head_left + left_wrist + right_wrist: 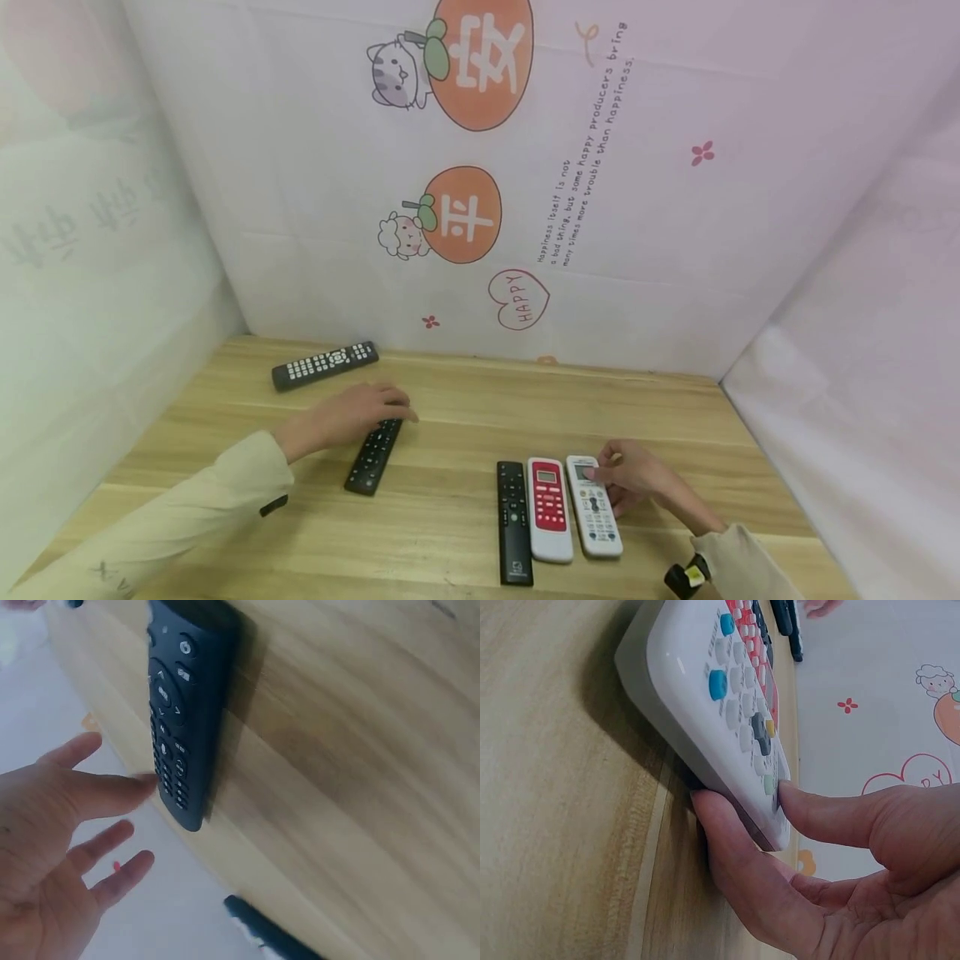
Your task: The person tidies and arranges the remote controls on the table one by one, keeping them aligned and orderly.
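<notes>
My right hand (pixel 637 473) pinches the far end of a white remote control (pixel 600 525), thumb on its face and a finger at its side. In the right wrist view the white remote (pixel 697 697) has teal and grey buttons. To its left lies a red and white remote (pixel 551 546), then a slim black remote (pixel 514 533). My left hand (pixel 352 417) is over the far end of another black remote (pixel 372 458). In the left wrist view, its fingers (pixel 124 877) are spread, with the thumb near that remote's edge (pixel 184 712); contact is unclear.
A black remote with white buttons (pixel 326 367) lies at the back left of the wooden table (pixel 450 400). White printed cloth walls (pixel 637 317) stand behind the table and on both sides.
</notes>
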Motion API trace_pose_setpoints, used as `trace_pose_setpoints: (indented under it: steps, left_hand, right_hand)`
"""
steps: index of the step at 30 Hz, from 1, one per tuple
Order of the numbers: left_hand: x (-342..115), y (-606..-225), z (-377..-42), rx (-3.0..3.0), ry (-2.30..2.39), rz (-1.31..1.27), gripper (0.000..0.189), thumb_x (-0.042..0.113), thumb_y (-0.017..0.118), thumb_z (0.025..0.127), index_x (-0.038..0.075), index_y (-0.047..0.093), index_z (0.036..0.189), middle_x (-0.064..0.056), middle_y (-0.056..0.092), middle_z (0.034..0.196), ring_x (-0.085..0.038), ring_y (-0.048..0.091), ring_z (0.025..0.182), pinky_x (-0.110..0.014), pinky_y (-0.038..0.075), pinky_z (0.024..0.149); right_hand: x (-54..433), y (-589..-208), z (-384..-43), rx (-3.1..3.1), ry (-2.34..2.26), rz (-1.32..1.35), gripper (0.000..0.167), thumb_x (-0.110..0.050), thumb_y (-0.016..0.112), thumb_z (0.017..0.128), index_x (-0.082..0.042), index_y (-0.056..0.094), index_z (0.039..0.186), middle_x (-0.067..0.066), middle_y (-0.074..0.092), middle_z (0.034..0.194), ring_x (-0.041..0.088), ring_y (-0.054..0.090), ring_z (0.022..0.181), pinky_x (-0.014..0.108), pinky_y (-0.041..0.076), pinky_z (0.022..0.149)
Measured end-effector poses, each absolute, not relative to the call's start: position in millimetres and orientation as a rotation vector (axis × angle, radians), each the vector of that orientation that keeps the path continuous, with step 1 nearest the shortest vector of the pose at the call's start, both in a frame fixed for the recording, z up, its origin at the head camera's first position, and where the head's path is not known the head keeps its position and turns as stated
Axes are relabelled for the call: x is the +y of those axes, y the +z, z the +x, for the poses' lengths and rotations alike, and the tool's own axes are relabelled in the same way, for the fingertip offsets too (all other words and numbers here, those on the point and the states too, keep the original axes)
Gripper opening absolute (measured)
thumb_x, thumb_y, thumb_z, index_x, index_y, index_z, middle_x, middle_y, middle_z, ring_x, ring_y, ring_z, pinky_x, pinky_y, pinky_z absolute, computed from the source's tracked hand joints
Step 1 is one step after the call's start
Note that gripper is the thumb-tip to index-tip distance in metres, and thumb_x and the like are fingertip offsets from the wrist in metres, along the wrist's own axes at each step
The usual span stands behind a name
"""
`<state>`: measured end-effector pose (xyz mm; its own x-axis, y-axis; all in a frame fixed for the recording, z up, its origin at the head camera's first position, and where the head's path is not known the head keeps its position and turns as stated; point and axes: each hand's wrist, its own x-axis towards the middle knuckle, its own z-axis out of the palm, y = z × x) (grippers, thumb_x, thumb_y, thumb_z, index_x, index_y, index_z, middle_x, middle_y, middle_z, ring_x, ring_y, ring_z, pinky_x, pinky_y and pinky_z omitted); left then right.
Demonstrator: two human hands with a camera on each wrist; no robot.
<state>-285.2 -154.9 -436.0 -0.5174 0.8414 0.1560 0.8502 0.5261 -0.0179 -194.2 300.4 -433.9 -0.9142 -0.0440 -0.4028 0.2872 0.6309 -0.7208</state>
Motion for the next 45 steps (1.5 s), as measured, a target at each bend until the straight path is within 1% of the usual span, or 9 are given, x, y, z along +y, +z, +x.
trace_pose_setpoints:
  steps: [5, 10, 16, 21, 26, 29, 34, 38, 45]
  left_hand:
    - [-151, -436, -279, -2.511, 0.251, -1.561, 0.054, -0.006, 0.076, 0.084, 0.023, 0.071, 0.129, -0.005, 0.068, 0.134, -0.030, 0.061, 0.127, -0.047, 0.060, 0.102]
    - [-149, -434, -272, -2.552, 0.255, -1.556, 0.041, -0.002, 0.079, 0.082, 0.022, 0.076, 0.116, -0.001, 0.072, 0.125, -0.026, 0.063, 0.123, -0.042, 0.059, 0.103]
    - [-156, -424, -264, -2.687, 0.159, -1.486, 0.034, -0.004, 0.080, 0.080, 0.019, 0.078, 0.106, -0.004, 0.075, 0.113, -0.029, 0.067, 0.114, -0.052, 0.060, 0.100]
    - [-159, -423, -268, -2.854, 0.103, -1.409, 0.035, 0.008, 0.090, 0.071, 0.016, 0.076, 0.103, -0.001, 0.073, 0.101, -0.022, 0.068, 0.099, -0.048, 0.062, 0.093]
    - [-162, -425, -275, -3.094, -0.083, -1.294, 0.031, 0.027, 0.093, 0.072, 0.017, 0.076, 0.097, 0.007, 0.068, 0.089, -0.011, 0.062, 0.083, -0.035, 0.061, 0.083]
    - [-164, -425, -275, -3.181, -0.259, -1.234, 0.030, 0.032, 0.092, 0.075, 0.020, 0.073, 0.094, 0.009, 0.068, 0.088, -0.010, 0.062, 0.081, -0.038, 0.061, 0.081]
    - [-167, -424, -276, -3.249, -0.517, -1.194, 0.027, 0.029, 0.088, 0.082, 0.019, 0.073, 0.103, 0.006, 0.071, 0.095, -0.013, 0.065, 0.089, -0.044, 0.062, 0.086]
    - [-167, -428, -279, -3.280, -0.722, -1.207, 0.027, 0.023, 0.085, 0.086, 0.013, 0.073, 0.108, 0.003, 0.070, 0.095, -0.012, 0.064, 0.087, -0.036, 0.061, 0.082]
    - [-165, -429, -276, -3.333, -0.935, -1.165, 0.017, 0.015, 0.082, 0.088, 0.008, 0.072, 0.100, 0.002, 0.068, 0.087, -0.011, 0.061, 0.080, -0.025, 0.057, 0.074]
  right_hand:
    - [299, -434, -193, 2.489, -1.177, 0.184, 0.021, -0.009, 0.070, 0.100, 0.002, 0.053, 0.105, 0.015, 0.070, 0.085, 0.022, 0.071, 0.065, 0.036, 0.068, 0.058]
    - [298, -435, -192, 2.494, -1.186, 0.181, 0.021, -0.008, 0.070, 0.100, 0.003, 0.053, 0.105, 0.016, 0.069, 0.086, 0.023, 0.071, 0.065, 0.038, 0.068, 0.057]
    - [297, -438, -191, 2.508, -1.190, 0.169, 0.019, -0.007, 0.070, 0.099, 0.003, 0.054, 0.105, 0.016, 0.067, 0.087, 0.024, 0.071, 0.066, 0.040, 0.068, 0.057]
    - [298, -439, -191, 2.518, -1.188, 0.164, 0.019, -0.007, 0.070, 0.099, 0.003, 0.054, 0.104, 0.016, 0.067, 0.087, 0.024, 0.071, 0.065, 0.040, 0.068, 0.056]
    - [298, -439, -190, 2.504, -1.200, 0.161, 0.021, -0.006, 0.071, 0.099, 0.004, 0.055, 0.107, 0.017, 0.067, 0.088, 0.025, 0.071, 0.066, 0.041, 0.068, 0.057]
    - [299, -439, -190, 2.504, -1.198, 0.157, 0.021, -0.006, 0.070, 0.099, 0.004, 0.054, 0.107, 0.017, 0.067, 0.088, 0.025, 0.071, 0.065, 0.041, 0.068, 0.057]
    - [302, -437, -190, 2.483, -1.195, 0.135, 0.020, -0.006, 0.068, 0.100, 0.004, 0.054, 0.109, 0.017, 0.068, 0.088, 0.024, 0.071, 0.066, 0.040, 0.068, 0.058]
    - [304, -434, -191, 2.461, -1.194, 0.133, 0.019, -0.006, 0.066, 0.101, 0.004, 0.054, 0.112, 0.017, 0.069, 0.088, 0.025, 0.071, 0.066, 0.040, 0.069, 0.058]
    - [306, -430, -192, 2.444, -1.220, 0.105, 0.022, -0.004, 0.065, 0.101, 0.006, 0.053, 0.116, 0.019, 0.069, 0.090, 0.026, 0.072, 0.067, 0.041, 0.069, 0.060]
